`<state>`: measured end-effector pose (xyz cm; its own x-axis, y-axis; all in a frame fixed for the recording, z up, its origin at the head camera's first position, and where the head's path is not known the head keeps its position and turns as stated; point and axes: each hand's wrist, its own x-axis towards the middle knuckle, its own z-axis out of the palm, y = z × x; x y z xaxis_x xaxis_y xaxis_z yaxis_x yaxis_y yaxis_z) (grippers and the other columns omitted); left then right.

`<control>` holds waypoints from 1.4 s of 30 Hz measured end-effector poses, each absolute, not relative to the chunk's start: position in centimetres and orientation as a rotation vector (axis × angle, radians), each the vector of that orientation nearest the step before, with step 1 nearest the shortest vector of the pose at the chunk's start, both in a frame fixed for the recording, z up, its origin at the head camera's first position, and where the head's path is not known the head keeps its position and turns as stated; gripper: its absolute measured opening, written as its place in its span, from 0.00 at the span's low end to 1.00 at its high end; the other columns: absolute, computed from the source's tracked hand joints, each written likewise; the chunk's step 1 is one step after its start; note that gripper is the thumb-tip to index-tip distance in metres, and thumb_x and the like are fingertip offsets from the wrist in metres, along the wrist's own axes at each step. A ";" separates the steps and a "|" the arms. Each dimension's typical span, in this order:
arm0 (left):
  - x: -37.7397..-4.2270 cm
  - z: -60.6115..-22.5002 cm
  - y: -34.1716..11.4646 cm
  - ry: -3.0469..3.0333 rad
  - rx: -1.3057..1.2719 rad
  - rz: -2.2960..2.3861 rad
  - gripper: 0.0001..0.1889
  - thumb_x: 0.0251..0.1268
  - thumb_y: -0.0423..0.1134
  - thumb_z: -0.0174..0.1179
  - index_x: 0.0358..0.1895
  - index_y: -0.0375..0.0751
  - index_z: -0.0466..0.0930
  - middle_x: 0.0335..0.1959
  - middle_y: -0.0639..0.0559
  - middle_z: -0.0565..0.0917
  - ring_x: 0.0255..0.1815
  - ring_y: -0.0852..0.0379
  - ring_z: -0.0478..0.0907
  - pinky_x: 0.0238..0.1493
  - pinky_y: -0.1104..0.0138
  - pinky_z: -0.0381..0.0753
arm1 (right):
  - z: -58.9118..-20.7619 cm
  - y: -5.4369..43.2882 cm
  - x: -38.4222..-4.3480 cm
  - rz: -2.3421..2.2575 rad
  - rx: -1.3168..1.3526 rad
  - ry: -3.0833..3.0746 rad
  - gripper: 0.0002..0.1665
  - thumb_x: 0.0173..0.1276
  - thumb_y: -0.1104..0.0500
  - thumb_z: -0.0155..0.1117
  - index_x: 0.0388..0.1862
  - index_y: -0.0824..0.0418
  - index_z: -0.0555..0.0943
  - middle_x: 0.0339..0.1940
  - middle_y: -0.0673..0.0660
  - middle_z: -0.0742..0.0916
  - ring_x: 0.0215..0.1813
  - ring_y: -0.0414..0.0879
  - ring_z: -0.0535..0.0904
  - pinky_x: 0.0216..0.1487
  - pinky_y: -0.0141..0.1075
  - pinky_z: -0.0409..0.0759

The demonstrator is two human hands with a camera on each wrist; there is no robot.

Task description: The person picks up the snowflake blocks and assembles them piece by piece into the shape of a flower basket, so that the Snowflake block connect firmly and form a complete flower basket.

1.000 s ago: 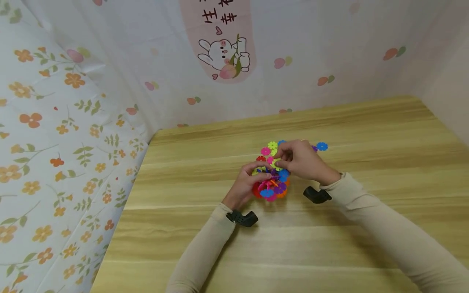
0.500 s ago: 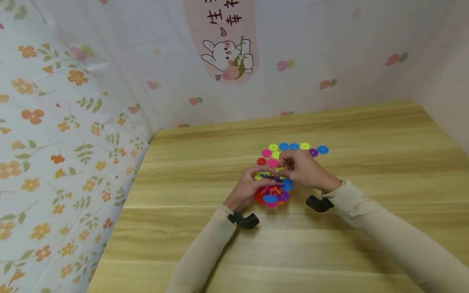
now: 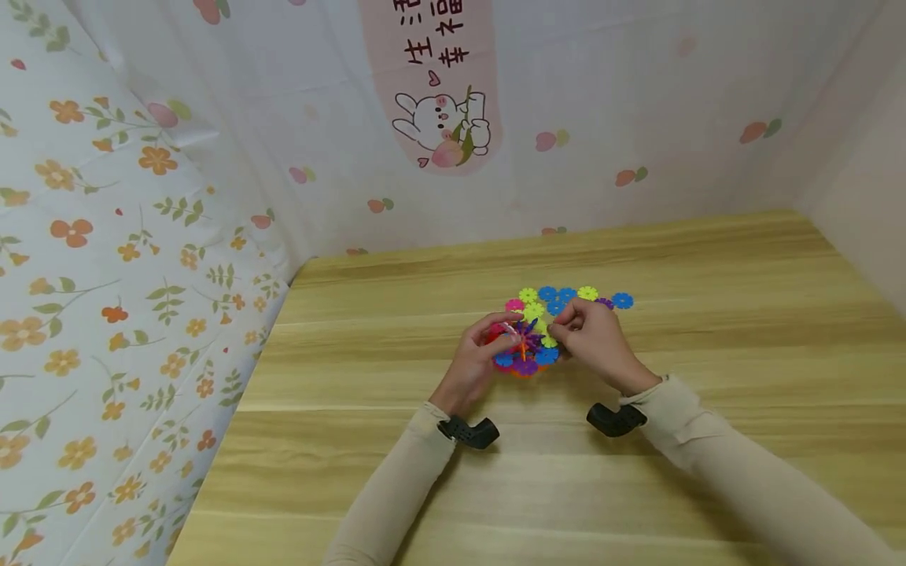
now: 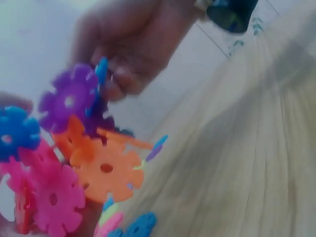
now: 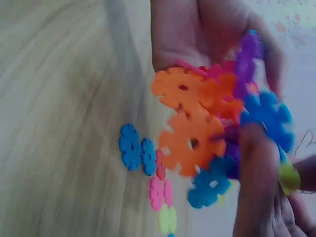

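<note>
My left hand (image 3: 470,362) grips a ball-like cluster of slotted, flower-shaped plastic discs, with a purple disc (image 4: 69,101), an orange disc (image 5: 192,142) and a pink disc (image 4: 55,198) standing out at different angles. On the cluster's other side, my right hand (image 3: 594,338) has thumb and fingers curled together at a blue disc (image 5: 269,121). In the right wrist view the thumb lies over this disc's lower edge. A yellow-green disc (image 3: 549,340) shows beside the right fingertips in the head view. The cluster's inner joints are partly hidden by the fingers.
Loose flower discs lie flat on the wood-grain table (image 3: 340,377) just beyond the hands, among them a yellow-green one (image 3: 528,295) and a blue one (image 3: 622,300) at the right end. A printed cloth (image 3: 318,118) hangs behind the table.
The cluster has turned in my left hand, so blue and purple discs now face differently. My right hand has shifted slightly right relative to the cluster, uncovering loose discs behind it.
</note>
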<state>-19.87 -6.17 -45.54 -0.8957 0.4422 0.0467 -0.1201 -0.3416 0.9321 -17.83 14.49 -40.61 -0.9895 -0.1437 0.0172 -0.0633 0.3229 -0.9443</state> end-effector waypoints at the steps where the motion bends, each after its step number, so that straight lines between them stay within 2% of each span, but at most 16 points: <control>1: -19.8 -45.5 -6.3 1.562 0.404 2.280 0.15 0.68 0.32 0.57 0.56 0.40 0.80 0.49 0.52 0.82 0.49 0.58 0.80 0.50 0.67 0.82 | -40.6 14.4 -17.7 -1.789 -0.229 2.460 0.05 0.71 0.68 0.58 0.36 0.71 0.74 0.27 0.62 0.86 0.24 0.50 0.84 0.32 0.48 0.86; 3: -19.7 -45.5 -6.5 1.571 0.364 2.279 0.11 0.67 0.31 0.57 0.48 0.46 0.84 0.46 0.53 0.83 0.45 0.59 0.81 0.46 0.68 0.83 | -40.5 14.6 -17.6 -1.781 -0.292 2.393 0.08 0.74 0.66 0.56 0.37 0.72 0.74 0.27 0.64 0.86 0.25 0.51 0.85 0.32 0.49 0.86; 5: -19.7 -45.4 -6.8 1.535 0.338 2.280 0.12 0.68 0.30 0.55 0.44 0.50 0.85 0.46 0.53 0.83 0.43 0.59 0.82 0.43 0.69 0.84 | -40.4 15.4 -18.0 -1.740 -0.347 2.372 0.12 0.77 0.63 0.54 0.38 0.73 0.75 0.27 0.64 0.86 0.27 0.54 0.86 0.32 0.49 0.86; 8: -19.7 -45.4 -7.1 1.477 0.328 2.305 0.13 0.69 0.28 0.54 0.41 0.50 0.87 0.46 0.51 0.82 0.41 0.59 0.83 0.40 0.69 0.85 | -40.3 17.5 -19.4 -1.602 -0.369 2.451 0.15 0.79 0.60 0.51 0.41 0.72 0.77 0.32 0.67 0.86 0.30 0.57 0.86 0.30 0.46 0.86; 11: -19.6 -45.5 -7.3 1.429 0.330 2.320 0.14 0.70 0.29 0.53 0.41 0.50 0.87 0.48 0.51 0.81 0.42 0.59 0.83 0.42 0.69 0.85 | -40.7 20.2 -21.3 -1.367 -0.344 2.645 0.12 0.77 0.62 0.53 0.44 0.71 0.79 0.37 0.67 0.87 0.32 0.56 0.86 0.31 0.42 0.83; 15: -19.4 -45.6 -7.5 1.405 0.350 2.295 0.15 0.71 0.30 0.52 0.42 0.51 0.88 0.50 0.51 0.79 0.43 0.59 0.83 0.43 0.70 0.84 | -41.7 23.3 -23.3 -0.954 -0.351 2.864 0.13 0.70 0.67 0.57 0.49 0.74 0.79 0.44 0.71 0.84 0.43 0.62 0.82 0.42 0.50 0.81; 18: -19.2 -45.6 -7.6 1.390 0.364 2.265 0.14 0.72 0.31 0.52 0.43 0.52 0.87 0.50 0.52 0.79 0.43 0.59 0.83 0.43 0.70 0.84 | -42.6 24.3 -24.2 -0.719 -0.378 2.918 0.19 0.66 0.65 0.61 0.53 0.75 0.79 0.48 0.75 0.82 0.51 0.67 0.77 0.50 0.59 0.77; 20: -19.1 -45.6 -7.6 1.373 0.370 2.259 0.14 0.73 0.32 0.51 0.43 0.53 0.87 0.50 0.52 0.79 0.43 0.60 0.83 0.42 0.71 0.84 | -43.0 24.4 -24.5 -0.646 -0.376 2.924 0.20 0.65 0.64 0.64 0.53 0.75 0.79 0.49 0.75 0.81 0.52 0.68 0.76 0.52 0.60 0.77; 27: -19.2 -45.2 -7.3 1.244 0.399 2.297 0.14 0.75 0.33 0.48 0.44 0.51 0.85 0.52 0.53 0.75 0.46 0.60 0.81 0.44 0.70 0.84 | -43.1 24.8 -25.0 -0.680 -0.354 2.910 0.14 0.61 0.67 0.65 0.43 0.75 0.79 0.42 0.72 0.83 0.45 0.65 0.79 0.46 0.56 0.78; 31: -19.2 -45.3 -7.1 1.199 0.395 2.289 0.15 0.75 0.33 0.47 0.44 0.51 0.85 0.51 0.53 0.76 0.47 0.59 0.81 0.46 0.70 0.84 | -42.9 25.5 -24.8 -0.754 -0.382 2.868 0.10 0.61 0.66 0.68 0.38 0.72 0.81 0.32 0.64 0.84 0.35 0.55 0.78 0.38 0.47 0.77; 33: -19.3 -45.4 -7.1 1.185 0.389 2.286 0.15 0.75 0.34 0.47 0.43 0.51 0.85 0.49 0.53 0.77 0.45 0.59 0.81 0.45 0.70 0.84 | -42.6 25.4 -24.5 -0.819 -0.394 2.850 0.07 0.64 0.65 0.66 0.37 0.69 0.82 0.29 0.60 0.85 0.30 0.50 0.77 0.34 0.42 0.75; 35: -19.4 -45.4 -7.0 1.172 0.381 2.285 0.14 0.75 0.34 0.47 0.44 0.51 0.85 0.48 0.54 0.78 0.44 0.60 0.81 0.44 0.70 0.84 | -42.0 24.7 -24.0 -0.938 -0.409 2.813 0.05 0.67 0.65 0.63 0.39 0.68 0.82 0.28 0.59 0.85 0.27 0.48 0.78 0.31 0.38 0.74; 38: -19.5 -45.5 -6.8 1.172 0.380 2.282 0.14 0.75 0.34 0.47 0.45 0.51 0.85 0.48 0.53 0.79 0.43 0.59 0.81 0.43 0.70 0.84 | -40.5 22.9 -22.9 -1.143 -0.422 2.724 0.06 0.72 0.64 0.60 0.42 0.66 0.81 0.29 0.61 0.85 0.25 0.52 0.80 0.26 0.35 0.74; 42: -19.5 -45.4 -6.6 1.187 0.360 2.274 0.14 0.75 0.35 0.49 0.47 0.52 0.85 0.49 0.52 0.79 0.45 0.58 0.82 0.44 0.68 0.85 | -38.3 19.9 -21.4 -1.346 -0.532 2.611 0.08 0.71 0.64 0.62 0.47 0.66 0.79 0.27 0.59 0.85 0.25 0.52 0.82 0.25 0.35 0.75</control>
